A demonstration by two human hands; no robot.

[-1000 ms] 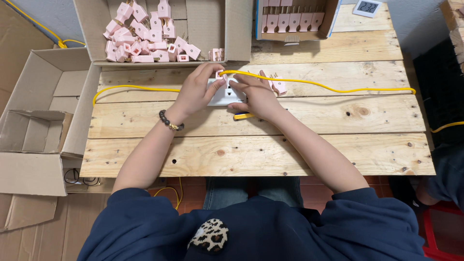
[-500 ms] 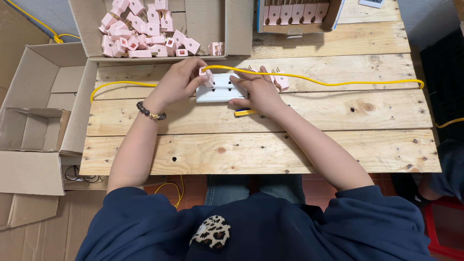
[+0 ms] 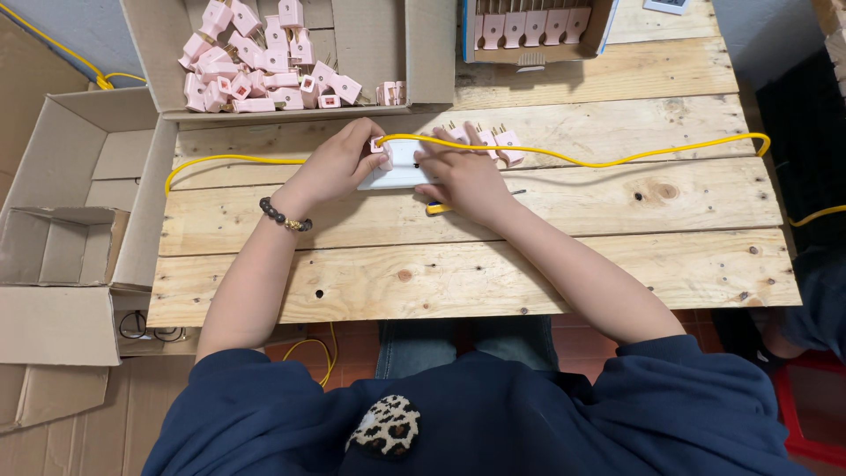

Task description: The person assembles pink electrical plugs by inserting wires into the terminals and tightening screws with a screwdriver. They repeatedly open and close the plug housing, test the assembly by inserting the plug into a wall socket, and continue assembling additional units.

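Near the frame's upper middle, the left hand (image 3: 330, 167) and right hand (image 3: 463, 174) clamp a white socket block (image 3: 398, 167); keep it flat, pressing the pink plug (image 3: 380, 145) straight in.

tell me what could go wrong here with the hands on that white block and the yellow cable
The yellow cable trails loose across the wooden table; a tug could sweep the pink plugs lying beside it off the boards. Both the left hand and the right hand cover the white block, so a small pink piece might slip unseen.
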